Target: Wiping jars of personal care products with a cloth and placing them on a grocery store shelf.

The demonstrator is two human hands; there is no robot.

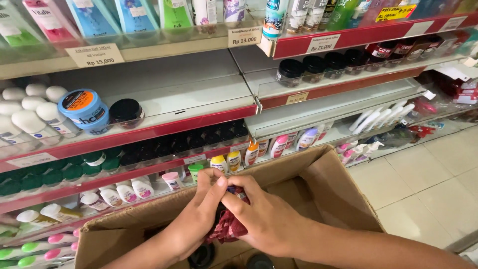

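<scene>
Both hands meet over an open brown cardboard box [318,179] in front of shop shelves. My left hand [199,214] and my right hand [264,214] together grip a dark red crinkled packet [226,226], fingers pinching its top edge. Most of the packet is hidden between the palms. Two black round lids [201,256] show inside the box below the hands.
Red-edged shelves [149,130] hold a blue tub [82,110], a black jar [126,112], white roll-on bottles [30,117], dark-lidded jars and small tubes. More black jars [313,67] stand on the upper right shelf. Pale floor tiles [423,184] lie to the right.
</scene>
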